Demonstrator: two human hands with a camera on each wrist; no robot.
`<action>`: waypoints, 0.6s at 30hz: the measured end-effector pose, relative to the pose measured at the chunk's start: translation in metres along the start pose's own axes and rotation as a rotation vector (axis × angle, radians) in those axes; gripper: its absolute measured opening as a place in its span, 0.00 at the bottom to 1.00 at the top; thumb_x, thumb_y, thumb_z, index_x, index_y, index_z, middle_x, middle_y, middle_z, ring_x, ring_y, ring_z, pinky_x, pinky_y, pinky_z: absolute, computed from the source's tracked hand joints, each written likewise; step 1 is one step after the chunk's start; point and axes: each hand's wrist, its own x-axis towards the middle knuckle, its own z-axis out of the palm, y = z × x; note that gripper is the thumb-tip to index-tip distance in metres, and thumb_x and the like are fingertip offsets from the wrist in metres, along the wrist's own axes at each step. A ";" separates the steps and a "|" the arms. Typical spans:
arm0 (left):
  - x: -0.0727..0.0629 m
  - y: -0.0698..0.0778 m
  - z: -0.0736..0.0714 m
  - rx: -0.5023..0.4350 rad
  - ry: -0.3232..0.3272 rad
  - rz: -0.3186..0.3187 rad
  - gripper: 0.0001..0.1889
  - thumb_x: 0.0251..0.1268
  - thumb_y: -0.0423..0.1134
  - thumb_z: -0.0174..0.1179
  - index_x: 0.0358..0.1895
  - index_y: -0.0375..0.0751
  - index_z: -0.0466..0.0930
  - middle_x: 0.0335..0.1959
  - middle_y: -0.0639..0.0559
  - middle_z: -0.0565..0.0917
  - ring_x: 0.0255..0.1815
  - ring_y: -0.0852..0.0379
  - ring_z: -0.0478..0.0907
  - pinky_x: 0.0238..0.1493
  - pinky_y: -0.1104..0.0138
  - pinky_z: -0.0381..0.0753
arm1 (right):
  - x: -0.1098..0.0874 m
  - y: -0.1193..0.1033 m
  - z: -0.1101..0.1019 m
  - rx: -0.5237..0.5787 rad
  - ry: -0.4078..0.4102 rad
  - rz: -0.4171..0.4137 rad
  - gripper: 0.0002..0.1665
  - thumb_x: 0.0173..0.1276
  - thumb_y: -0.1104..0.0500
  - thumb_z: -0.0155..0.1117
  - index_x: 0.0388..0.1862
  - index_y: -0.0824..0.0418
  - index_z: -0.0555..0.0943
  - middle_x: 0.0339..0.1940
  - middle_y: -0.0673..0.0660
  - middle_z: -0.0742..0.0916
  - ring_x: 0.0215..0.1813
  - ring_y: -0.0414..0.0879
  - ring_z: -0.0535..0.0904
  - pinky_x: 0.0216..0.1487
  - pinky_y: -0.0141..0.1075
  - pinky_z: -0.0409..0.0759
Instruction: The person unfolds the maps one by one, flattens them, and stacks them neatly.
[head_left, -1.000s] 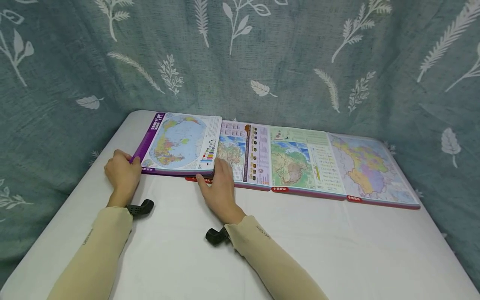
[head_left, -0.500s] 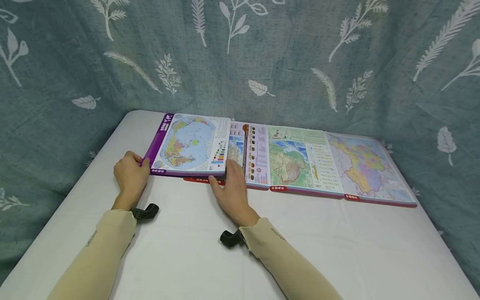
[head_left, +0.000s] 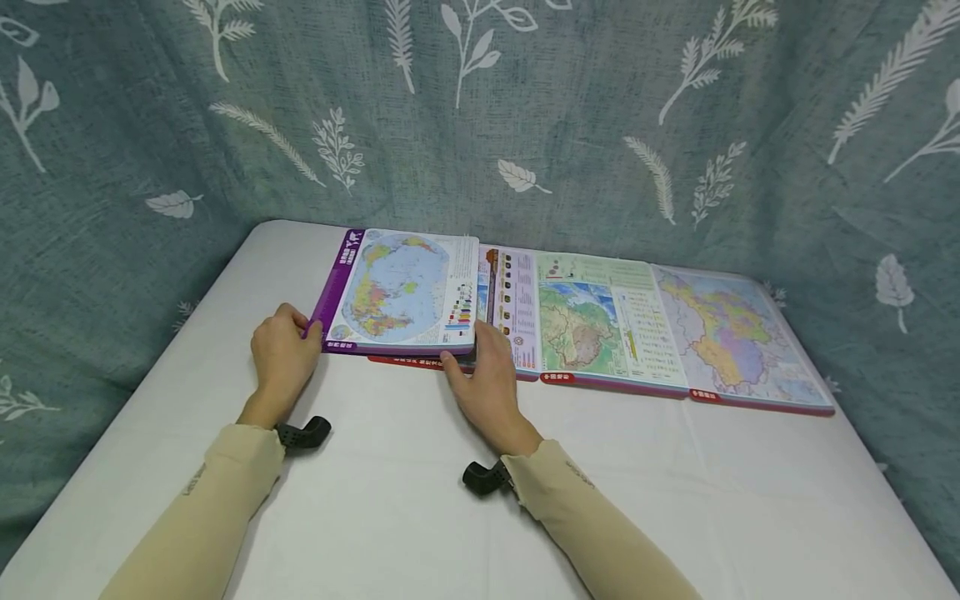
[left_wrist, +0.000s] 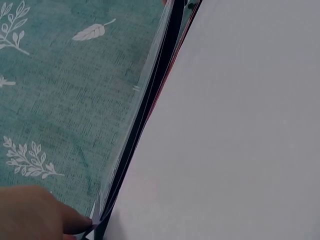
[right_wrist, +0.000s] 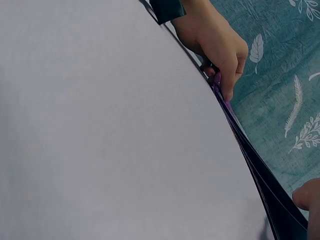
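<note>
the purple-bordered world map (head_left: 405, 292) lies toward the far edge of the worktop (head_left: 360, 525), nearer its far left corner than its far right one, overlapping the left end of a row of joined map panels. the left grip (head_left: 285, 354) is narrow, pinching the purple border at the map's near left corner. the right grip (head_left: 491, 379) holds the near right corner, the thumb at the front edge and the fingers along the right side; in the right wrist view a dark gap between layers widens toward that thumb. beneath and beside the map is a lilac panel (head_left: 517, 308), partly covered, with a red strip (head_left: 408, 362) poking out below the map's front edge. next along come a green panel (head_left: 585, 321) with a relief map and a many-coloured panel (head_left: 738, 342), which ends near the right edge of the worktop. each wrist carries a black device, the left one (head_left: 306, 432) and the right one (head_left: 486, 478) both over the white cloth, below beige sleeves (head_left: 202, 517). a green leaf-patterned curtain (head_left: 450, 167) hangs behind the far edge.
</note>
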 end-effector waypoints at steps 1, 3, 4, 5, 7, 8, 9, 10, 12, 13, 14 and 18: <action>-0.001 0.001 0.001 -0.001 -0.004 0.005 0.11 0.71 0.35 0.64 0.39 0.26 0.80 0.30 0.33 0.82 0.34 0.37 0.77 0.40 0.51 0.69 | 0.000 0.001 -0.001 0.002 0.003 0.000 0.37 0.69 0.53 0.72 0.68 0.75 0.74 0.65 0.71 0.81 0.72 0.64 0.73 0.76 0.54 0.67; -0.002 0.002 0.002 -0.003 -0.015 0.011 0.11 0.71 0.35 0.64 0.39 0.26 0.79 0.30 0.33 0.82 0.34 0.37 0.77 0.40 0.52 0.69 | -0.001 0.003 -0.004 0.001 0.004 0.006 0.37 0.69 0.53 0.72 0.68 0.76 0.74 0.66 0.71 0.81 0.71 0.64 0.73 0.76 0.54 0.67; -0.002 0.003 0.003 -0.004 -0.019 0.015 0.11 0.71 0.35 0.64 0.39 0.26 0.79 0.30 0.33 0.83 0.34 0.37 0.77 0.40 0.52 0.69 | -0.001 0.004 -0.005 0.001 0.004 0.008 0.38 0.69 0.54 0.72 0.69 0.76 0.74 0.66 0.72 0.81 0.72 0.65 0.73 0.76 0.54 0.67; -0.003 0.003 0.004 -0.008 -0.020 0.021 0.11 0.70 0.35 0.64 0.39 0.26 0.80 0.30 0.33 0.83 0.33 0.37 0.78 0.40 0.51 0.69 | -0.002 0.005 -0.006 0.001 0.004 0.010 0.38 0.69 0.53 0.72 0.69 0.76 0.73 0.66 0.72 0.81 0.72 0.65 0.73 0.76 0.54 0.67; -0.004 0.005 0.005 -0.016 -0.026 0.030 0.11 0.70 0.35 0.64 0.39 0.26 0.80 0.29 0.33 0.83 0.33 0.37 0.78 0.40 0.51 0.70 | -0.003 0.007 -0.009 0.002 0.007 0.012 0.38 0.69 0.54 0.72 0.69 0.76 0.73 0.67 0.72 0.80 0.71 0.65 0.73 0.76 0.55 0.67; -0.005 0.006 0.005 -0.020 -0.029 0.035 0.11 0.70 0.35 0.64 0.38 0.27 0.80 0.29 0.33 0.84 0.33 0.37 0.79 0.40 0.50 0.70 | -0.003 0.008 -0.010 0.001 0.010 0.010 0.38 0.69 0.54 0.72 0.69 0.76 0.73 0.66 0.72 0.80 0.71 0.65 0.73 0.75 0.55 0.68; -0.005 0.007 0.006 -0.025 -0.033 0.040 0.11 0.69 0.35 0.65 0.38 0.27 0.80 0.29 0.33 0.84 0.33 0.36 0.79 0.40 0.50 0.71 | -0.003 0.009 -0.011 -0.002 0.013 0.008 0.37 0.69 0.54 0.72 0.69 0.75 0.74 0.66 0.72 0.81 0.71 0.65 0.73 0.75 0.54 0.68; -0.006 0.008 0.007 -0.029 -0.037 0.045 0.10 0.69 0.35 0.65 0.38 0.27 0.80 0.29 0.33 0.84 0.33 0.36 0.79 0.40 0.50 0.71 | -0.004 0.011 -0.013 -0.006 0.016 0.005 0.37 0.69 0.54 0.72 0.68 0.75 0.74 0.66 0.72 0.81 0.71 0.65 0.74 0.75 0.55 0.68; -0.007 0.009 0.008 -0.036 -0.048 0.057 0.10 0.69 0.34 0.65 0.38 0.26 0.80 0.29 0.33 0.84 0.33 0.36 0.79 0.41 0.49 0.71 | -0.004 0.013 -0.016 -0.013 0.021 0.000 0.36 0.69 0.54 0.73 0.67 0.75 0.75 0.65 0.71 0.82 0.70 0.65 0.74 0.75 0.55 0.68; -0.008 0.010 0.009 -0.038 -0.054 0.065 0.10 0.68 0.34 0.65 0.38 0.26 0.80 0.28 0.33 0.84 0.33 0.36 0.80 0.40 0.49 0.71 | -0.004 0.014 -0.017 -0.019 0.023 0.000 0.36 0.69 0.54 0.73 0.67 0.75 0.75 0.64 0.71 0.82 0.70 0.65 0.74 0.74 0.55 0.68; -0.008 0.010 0.009 -0.041 -0.060 0.072 0.10 0.68 0.34 0.66 0.38 0.27 0.80 0.28 0.34 0.84 0.33 0.36 0.80 0.40 0.49 0.71 | -0.005 0.016 -0.019 -0.023 0.022 0.002 0.35 0.69 0.54 0.72 0.67 0.74 0.75 0.64 0.71 0.82 0.70 0.65 0.74 0.74 0.55 0.69; -0.010 0.013 0.011 -0.051 -0.085 0.109 0.10 0.67 0.34 0.67 0.38 0.28 0.80 0.27 0.36 0.83 0.32 0.38 0.78 0.40 0.50 0.71 | -0.006 0.021 -0.026 -0.030 0.021 0.017 0.35 0.69 0.54 0.72 0.67 0.74 0.76 0.64 0.70 0.83 0.69 0.64 0.75 0.71 0.55 0.71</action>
